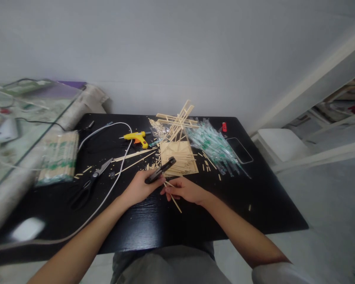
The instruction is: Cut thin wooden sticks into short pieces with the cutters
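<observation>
My left hand (140, 187) is closed around a black hand tool (161, 170), its far end pointing away from me; blur hides what kind it is. Pinched in the fingers of my right hand (191, 191) is a thin wooden stick (176, 204), slanting toward the table's front. A second stick crosses it near my left fingertips. Just beyond both hands lies a square wooden panel (194, 167) with several sticks on top. Behind it stands a lattice (180, 121) built of crossed sticks.
A yellow glue gun (139, 138), black-handled scissors (91, 182) and a white cable (114, 185) are on the left of the black table (248, 201). Bundled sticks in plastic (59, 156) sit farther left. Plastic wrappers (214, 144), a phone (239, 150) and a red object (224, 127) lie right.
</observation>
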A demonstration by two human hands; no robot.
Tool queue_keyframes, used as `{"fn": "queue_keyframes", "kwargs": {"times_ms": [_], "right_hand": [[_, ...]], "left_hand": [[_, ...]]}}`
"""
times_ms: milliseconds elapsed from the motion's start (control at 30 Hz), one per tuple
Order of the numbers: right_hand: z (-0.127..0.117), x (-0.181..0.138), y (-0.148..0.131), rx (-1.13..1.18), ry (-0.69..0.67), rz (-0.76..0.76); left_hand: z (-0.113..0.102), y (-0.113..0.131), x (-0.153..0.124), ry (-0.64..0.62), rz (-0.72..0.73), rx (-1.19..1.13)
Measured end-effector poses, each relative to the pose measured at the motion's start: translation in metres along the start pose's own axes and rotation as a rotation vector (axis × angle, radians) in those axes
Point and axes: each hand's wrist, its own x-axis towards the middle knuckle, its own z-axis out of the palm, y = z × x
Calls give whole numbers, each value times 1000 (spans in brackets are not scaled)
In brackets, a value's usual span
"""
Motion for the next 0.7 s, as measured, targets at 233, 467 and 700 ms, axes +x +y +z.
{"fn": "queue_keyframes", "kwargs": {"times_ms": [233, 467, 700], "right_hand": [[0, 1, 6, 75, 112, 7], [1, 1, 9, 100, 110, -6], [-1, 0, 3, 150, 113, -48]], "left_hand": [[-4, -2, 1, -80, 20, 18], [-5, 1, 1, -128, 21, 17], [-5, 5, 1, -103, 55, -39]]}}
